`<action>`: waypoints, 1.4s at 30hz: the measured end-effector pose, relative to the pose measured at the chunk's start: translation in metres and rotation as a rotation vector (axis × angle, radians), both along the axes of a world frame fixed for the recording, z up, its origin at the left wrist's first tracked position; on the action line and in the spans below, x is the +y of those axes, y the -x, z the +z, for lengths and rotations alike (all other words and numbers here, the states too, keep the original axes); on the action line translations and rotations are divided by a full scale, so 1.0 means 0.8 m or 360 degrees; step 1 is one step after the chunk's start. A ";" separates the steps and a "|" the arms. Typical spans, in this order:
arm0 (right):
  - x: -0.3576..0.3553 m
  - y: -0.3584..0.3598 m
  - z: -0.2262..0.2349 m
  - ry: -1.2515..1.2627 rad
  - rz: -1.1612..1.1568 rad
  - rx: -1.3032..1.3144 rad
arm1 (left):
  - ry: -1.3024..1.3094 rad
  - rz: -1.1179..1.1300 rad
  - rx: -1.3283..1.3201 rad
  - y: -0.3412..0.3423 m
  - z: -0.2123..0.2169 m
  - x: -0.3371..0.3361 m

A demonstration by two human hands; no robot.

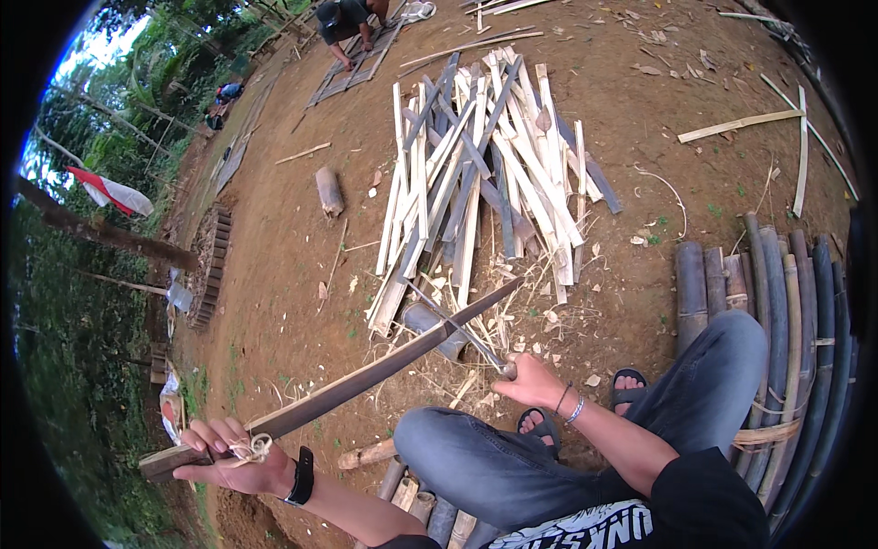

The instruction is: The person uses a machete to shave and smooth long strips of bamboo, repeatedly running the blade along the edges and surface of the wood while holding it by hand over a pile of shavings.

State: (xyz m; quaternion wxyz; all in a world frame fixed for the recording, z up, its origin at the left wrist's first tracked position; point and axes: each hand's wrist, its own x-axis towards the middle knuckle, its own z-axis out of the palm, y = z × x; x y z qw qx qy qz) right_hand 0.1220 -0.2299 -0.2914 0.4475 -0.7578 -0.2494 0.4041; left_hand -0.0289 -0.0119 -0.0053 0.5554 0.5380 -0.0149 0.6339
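My left hand (236,462) is closed round the near end of a long split bamboo slat (357,384), dark on its outer face and pale along one edge. A curled shaving (256,447) lies against those fingers. The slat slants up to the right, ahead of my bent knees. In my right hand (535,381) is the handle of a knife (476,342), gripped in a closed fist. Its long narrow blade crosses the slat near the far end. Beneath the crossing lies a short thick bamboo log (439,331), partly hidden by the slat and blade.
A heap of split bamboo slats (494,174) lies just ahead, with shavings round it. Bundled bamboo poles (777,320) stand close on my right. Cut bamboo pieces (412,503) lie beside my left leg. Another person (346,20) crouches over a slatted frame (357,69) at the far left.
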 end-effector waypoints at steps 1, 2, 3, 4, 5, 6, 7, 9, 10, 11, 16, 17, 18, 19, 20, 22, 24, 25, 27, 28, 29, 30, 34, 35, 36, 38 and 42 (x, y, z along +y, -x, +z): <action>-0.008 -0.006 0.013 -0.0006 0.0073 -0.0006 | -0.0095 -0.0128 0.0037 0.004 -0.001 0.000; -0.013 -0.009 0.022 -0.0073 0.0129 -0.0035 | -0.0190 -0.0256 0.0073 0.009 -0.002 0.001; -0.017 -0.005 0.029 -0.0096 0.0097 -0.0050 | -0.0278 -0.0395 0.0104 0.009 -0.003 0.000; -0.020 0.002 0.035 -0.0119 0.0065 -0.0066 | -0.0178 -0.0262 0.0061 0.010 -0.005 -0.005; -0.021 0.009 0.036 -0.0143 0.0034 -0.0083 | -0.0189 -0.0253 0.0049 0.010 -0.006 -0.010; -0.023 0.019 0.022 -0.0096 -0.0058 0.0039 | -0.0202 -0.0253 0.0028 0.009 -0.007 -0.016; -0.021 0.020 0.008 -0.0092 -0.0100 0.0010 | -0.0216 -0.0238 0.0015 0.010 -0.005 -0.024; -0.014 0.015 -0.008 -0.0089 -0.0186 -0.0044 | -0.0134 -0.0047 -0.0013 0.011 -0.003 -0.037; -0.010 0.007 -0.009 -0.0022 -0.0211 -0.0022 | -0.0107 0.0031 -0.0023 0.011 -0.005 -0.039; -0.012 0.009 -0.008 -0.0062 -0.0199 0.0074 | -0.0081 0.0109 -0.0034 0.013 -0.007 -0.040; -0.007 0.024 -0.028 -0.0102 -0.0145 0.0038 | -0.0203 0.0009 0.0085 0.026 -0.010 -0.035; -0.004 0.021 -0.044 -0.0112 -0.0156 -0.0104 | -0.0124 0.0250 0.0101 0.020 -0.011 -0.039; 0.001 0.014 -0.026 -0.0053 -0.0118 0.0059 | -0.0044 0.0505 0.0116 0.013 -0.012 -0.044; -0.001 0.017 -0.018 -0.0025 -0.0097 0.0099 | 0.0119 0.0687 0.0011 -0.006 -0.006 -0.048; -0.003 0.023 -0.013 0.0004 -0.0076 0.0138 | 0.0012 0.0513 0.0076 0.013 -0.009 -0.037; -0.011 0.031 0.008 0.0035 -0.0136 0.0372 | -0.0130 0.0251 0.0130 0.026 -0.008 -0.032; -0.015 0.030 0.018 0.0027 -0.0115 0.0137 | -0.0189 0.0048 0.0115 0.030 -0.009 -0.031; -0.017 0.031 0.021 0.0027 -0.0111 0.0018 | -0.0211 -0.0031 0.0111 0.029 -0.011 -0.031; -0.023 0.039 0.026 -0.0097 -0.0095 -0.0127 | -0.0261 -0.0181 0.0110 0.028 -0.011 -0.032; -0.025 0.042 0.027 -0.0163 -0.0082 -0.0197 | -0.0282 -0.0229 0.0102 0.026 -0.009 -0.037; -0.024 0.038 0.021 -0.0099 -0.0123 -0.0004 | -0.0288 -0.0246 0.0103 0.022 -0.008 -0.041; -0.024 0.033 0.008 -0.0032 -0.0157 0.0196 | -0.0292 -0.0258 0.0111 0.021 -0.004 -0.047; -0.031 0.016 -0.021 -0.0024 -0.0295 0.0286 | -0.0366 -0.0275 0.0129 0.027 -0.004 -0.047; -0.036 0.025 -0.019 -0.0084 -0.0317 0.0407 | -0.0379 -0.0271 0.0143 0.026 -0.005 -0.047; -0.032 0.045 -0.040 -0.0222 -0.0280 0.0237 | -0.0325 -0.0186 0.0091 0.022 -0.006 -0.045; -0.028 0.045 -0.039 -0.0129 -0.0212 0.0314 | -0.0268 -0.0062 0.0131 0.018 -0.006 -0.048; -0.009 0.022 -0.035 0.0127 -0.0178 0.0329 | -0.0107 0.0149 0.0110 0.009 -0.001 -0.045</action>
